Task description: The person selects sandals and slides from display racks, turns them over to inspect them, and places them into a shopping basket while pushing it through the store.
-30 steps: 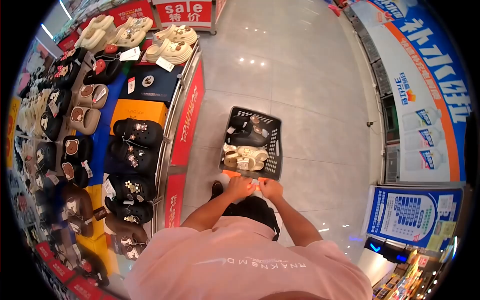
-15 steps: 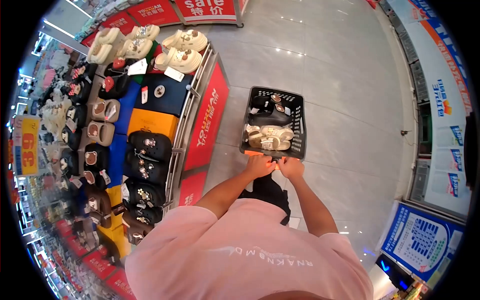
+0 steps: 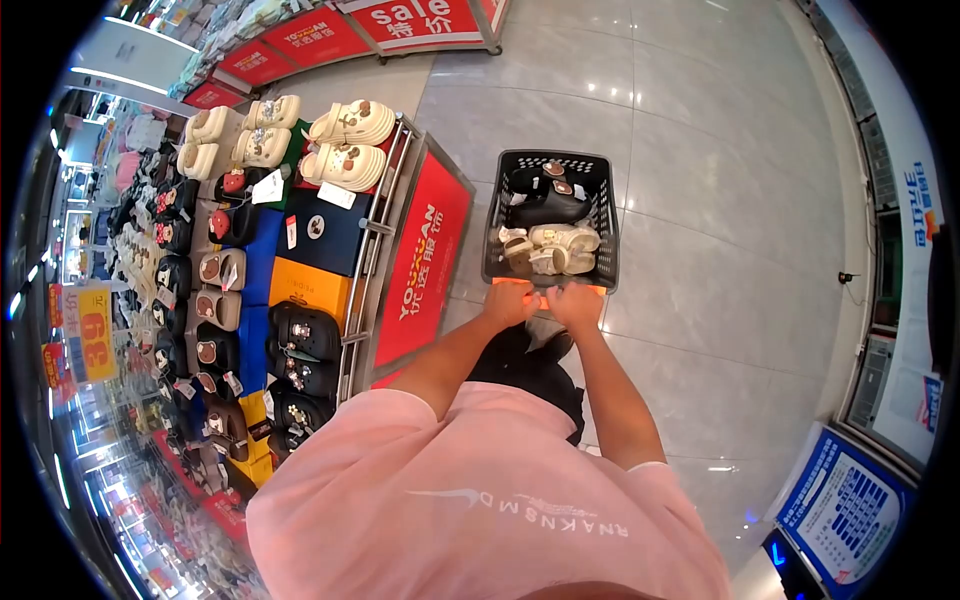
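In front of me is a black shopping basket (image 3: 612, 215) with an orange handle (image 3: 597, 290) along its near side. My left hand (image 3: 511, 302) is closed around the left part of that handle, and my right hand (image 3: 574, 303) grips it just to the right. Inside the basket, black clogs (image 3: 552, 208) lie toward the far end. Cream and brown clogs (image 3: 563, 246) are nearer to me. Whatever carries the basket underneath is hidden from view.
On the left stands a shoe display with cream clogs (image 3: 345, 165), black clogs (image 3: 303, 345) and a red side panel (image 3: 425, 255). A red sale stand (image 3: 415, 22) is at the far end. Grey tiled floor (image 3: 720, 260) extends right to a wall and a blue sign (image 3: 840, 510).
The basket and both my hands sit slightly higher in view, still joined at the handle. The display and sale stand have shifted down in view, and the right wall has slid outward.
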Tool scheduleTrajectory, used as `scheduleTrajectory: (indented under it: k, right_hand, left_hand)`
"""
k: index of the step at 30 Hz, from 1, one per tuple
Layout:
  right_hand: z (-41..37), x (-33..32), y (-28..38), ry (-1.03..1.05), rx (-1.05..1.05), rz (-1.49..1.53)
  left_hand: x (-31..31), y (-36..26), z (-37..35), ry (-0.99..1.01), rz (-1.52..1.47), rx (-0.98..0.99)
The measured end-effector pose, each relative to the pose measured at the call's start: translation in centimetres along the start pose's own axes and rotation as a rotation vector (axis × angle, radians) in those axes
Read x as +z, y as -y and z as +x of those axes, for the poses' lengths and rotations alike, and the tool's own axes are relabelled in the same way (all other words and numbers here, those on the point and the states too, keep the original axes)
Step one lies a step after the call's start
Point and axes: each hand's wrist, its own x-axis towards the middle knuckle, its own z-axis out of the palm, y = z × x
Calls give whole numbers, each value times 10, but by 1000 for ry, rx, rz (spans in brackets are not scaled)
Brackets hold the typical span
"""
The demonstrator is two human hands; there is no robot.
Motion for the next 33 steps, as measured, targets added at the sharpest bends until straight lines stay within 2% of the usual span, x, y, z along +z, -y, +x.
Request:
scheduleTrajectory:
  k: [6, 10, 16, 26, 30, 33]
  right_hand:
    - [62, -19, 9, -14, 39, -19]
    - [116, -33, 18, 15, 48, -121]
    - [185, -49, 37, 43, 20, -191]
    - [285, -81, 57, 6, -52, -180]
    - [328, -105, 66, -36, -123, -143]
    - [359, -136, 74, 56, -141, -151]
  left_hand:
    - [-16, 9, 64, -48, -54, -22]
    - [-15, 26, 107, -27, -39, -115]
    - [-30, 56, 165, -76, -232, -47]
    - [-48, 80, 265, -85, -233, -172]
    - [-58, 78, 308, -148, -187, -237]
    - [-55, 80, 342, -135, -188, -305]
